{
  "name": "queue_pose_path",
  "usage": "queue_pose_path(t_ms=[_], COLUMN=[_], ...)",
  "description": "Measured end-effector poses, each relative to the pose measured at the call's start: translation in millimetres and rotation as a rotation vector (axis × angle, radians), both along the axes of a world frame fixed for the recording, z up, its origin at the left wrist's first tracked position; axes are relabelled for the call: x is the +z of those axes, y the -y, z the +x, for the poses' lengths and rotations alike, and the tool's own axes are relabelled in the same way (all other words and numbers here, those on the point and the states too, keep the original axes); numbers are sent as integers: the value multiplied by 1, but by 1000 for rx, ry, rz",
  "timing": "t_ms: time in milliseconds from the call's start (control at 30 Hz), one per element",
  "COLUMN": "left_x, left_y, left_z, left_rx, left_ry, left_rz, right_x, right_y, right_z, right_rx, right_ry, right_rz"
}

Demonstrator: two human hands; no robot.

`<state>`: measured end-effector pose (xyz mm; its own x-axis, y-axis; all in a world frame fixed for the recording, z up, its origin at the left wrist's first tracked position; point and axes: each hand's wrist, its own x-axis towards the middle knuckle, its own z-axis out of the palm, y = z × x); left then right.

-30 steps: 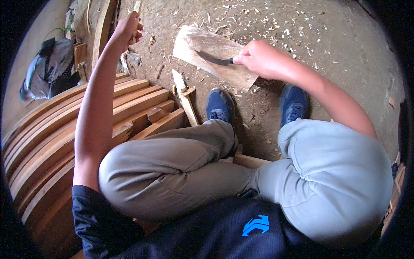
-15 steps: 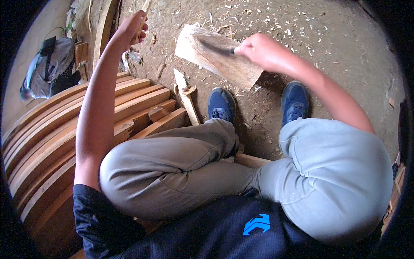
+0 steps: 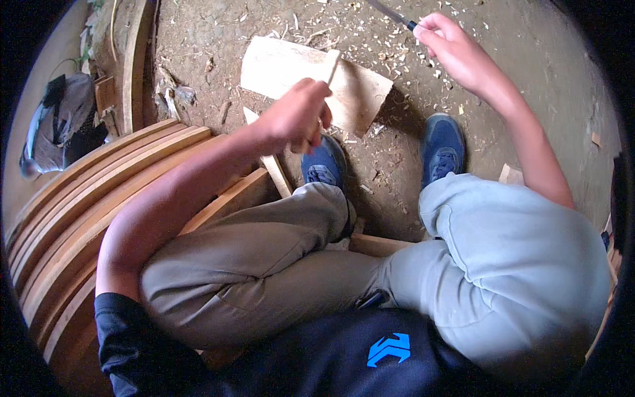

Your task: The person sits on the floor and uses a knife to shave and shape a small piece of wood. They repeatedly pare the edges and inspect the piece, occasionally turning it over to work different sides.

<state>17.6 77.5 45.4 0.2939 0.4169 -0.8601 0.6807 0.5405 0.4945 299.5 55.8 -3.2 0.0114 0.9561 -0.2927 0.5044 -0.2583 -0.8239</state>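
Note:
My left hand (image 3: 299, 118) is closed around a pale carved wooden stick (image 3: 331, 65). The stick's upper end stands over the wood block (image 3: 274, 71), and whether the two touch I cannot tell. Higher and to the right, my right hand (image 3: 450, 51) grips a knife (image 3: 391, 12) by its dark handle. Its blade points up and left, and the tip runs out at the picture's upper edge. The block is a broad, pale, split piece lying on the ground beyond my shoes. A second pale stick (image 3: 278, 175) lies beside my left shoe, partly covered by my left arm.
Long curved wooden boards (image 3: 99, 178) are stacked along my left side. Wood chips (image 3: 370, 33) are strewn over the dirt floor around the block. My blue shoes (image 3: 443, 145) stand just in front of it. A dark cloth bundle (image 3: 63, 122) lies at the far left.
My left hand has swung right and nearer with the stick, from the upper left to over the block's near side. My right hand has lifted the knife up and right, off the block.

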Motion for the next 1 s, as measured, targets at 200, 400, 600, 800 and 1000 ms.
queue_pose_path(t_ms=[200,400,600,800,1000], left_x=[1,-13,-9,-2,-2], left_y=[55,69,71,70,71], left_z=[14,24,39,46,51], left_rx=[182,208,229,275,356], left_ry=[130,138,23,63,40], left_rz=[-85,-44,10,11,-13], right_x=[21,19,29,42,28], right_y=[39,73,76,80,80], right_z=[-1,-5,-3,-5,-8], right_rx=[219,219,380,425,435], right_ry=[143,59,175,345,370], right_rz=[-6,-16,-89,-69,3])
